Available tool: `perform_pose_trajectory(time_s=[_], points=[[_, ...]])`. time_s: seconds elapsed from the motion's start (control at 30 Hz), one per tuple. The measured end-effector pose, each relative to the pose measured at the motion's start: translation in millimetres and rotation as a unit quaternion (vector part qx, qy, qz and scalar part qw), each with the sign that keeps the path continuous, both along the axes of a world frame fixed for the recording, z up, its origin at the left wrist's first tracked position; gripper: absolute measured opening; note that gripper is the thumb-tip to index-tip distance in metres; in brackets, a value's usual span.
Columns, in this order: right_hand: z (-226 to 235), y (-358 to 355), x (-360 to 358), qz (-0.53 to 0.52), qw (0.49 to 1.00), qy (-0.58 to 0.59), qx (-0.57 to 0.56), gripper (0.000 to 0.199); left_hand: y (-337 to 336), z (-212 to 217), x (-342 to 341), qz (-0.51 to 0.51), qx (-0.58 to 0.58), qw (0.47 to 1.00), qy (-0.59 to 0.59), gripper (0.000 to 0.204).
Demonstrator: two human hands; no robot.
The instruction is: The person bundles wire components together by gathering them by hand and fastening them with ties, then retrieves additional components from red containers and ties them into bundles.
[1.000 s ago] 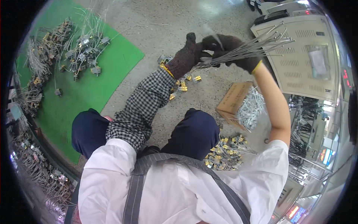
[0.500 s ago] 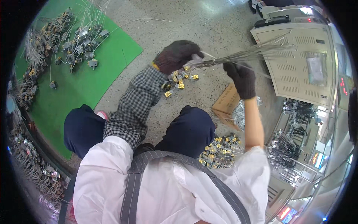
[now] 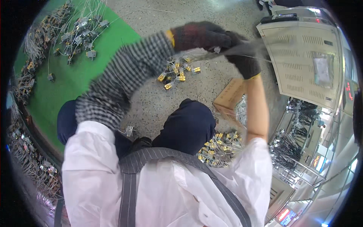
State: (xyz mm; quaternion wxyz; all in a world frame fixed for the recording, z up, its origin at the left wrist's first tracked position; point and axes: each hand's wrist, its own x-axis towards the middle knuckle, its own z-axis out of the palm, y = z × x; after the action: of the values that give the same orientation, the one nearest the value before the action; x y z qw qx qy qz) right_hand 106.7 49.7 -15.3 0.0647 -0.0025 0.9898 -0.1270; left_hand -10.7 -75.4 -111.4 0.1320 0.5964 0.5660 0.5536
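Note:
A bundle of thin grey wires (image 3: 261, 49) is in front of me, its right part smeared by motion. My right hand (image 3: 243, 60), in a dark knit glove, is closed around the bundle's middle. My left hand (image 3: 204, 36), gloved alike, is closed right beside the right one, over the wires. A small white bit shows under its fingers, but what they pinch is hidden. Yellow-ended connectors (image 3: 177, 71) hang or lie at the bundle's left end; I cannot tell which.
An open cardboard box (image 3: 229, 94) with clear plastic stands right of my knee. More yellow connectors (image 3: 221, 149) lie behind it. On the green mat (image 3: 113, 41) are heaps of wired grey connectors (image 3: 81, 36). A beige metal cabinet (image 3: 302, 64) stands at the right.
My left hand has moved right, over the bundle and up against my right hand. The wires now blur with motion. My left knee has shifted left, and a small grey connector shows beside it.

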Motion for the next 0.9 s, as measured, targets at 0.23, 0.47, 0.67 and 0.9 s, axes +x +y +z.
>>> perform_pose_trajectory(time_s=[0.23, 0.47, 0.67, 0.9], points=[[16, 48, 3, 0.187, 0.974, 0.116, 0.048, 0.032, 12, 51, -8, -0.055, -0.274, 0.957, -0.072, 0.053], [8, 51, -11, 0.135, 0.931, -0.072, -0.331, 0.027, 15, 28, -34, 0.016, 0.207, 0.969, 0.135, 0.031], [1, 62, 1, -0.046, 0.908, -0.069, -0.410, 0.017, 6, 8, -3, -0.001, -0.206, 0.952, -0.226, 0.055], [-6, 22, -4, -0.095, 0.951, -0.022, -0.292, 0.027, -1, -42, -4, -0.362, 0.138, 0.659, -0.644, 0.028]])
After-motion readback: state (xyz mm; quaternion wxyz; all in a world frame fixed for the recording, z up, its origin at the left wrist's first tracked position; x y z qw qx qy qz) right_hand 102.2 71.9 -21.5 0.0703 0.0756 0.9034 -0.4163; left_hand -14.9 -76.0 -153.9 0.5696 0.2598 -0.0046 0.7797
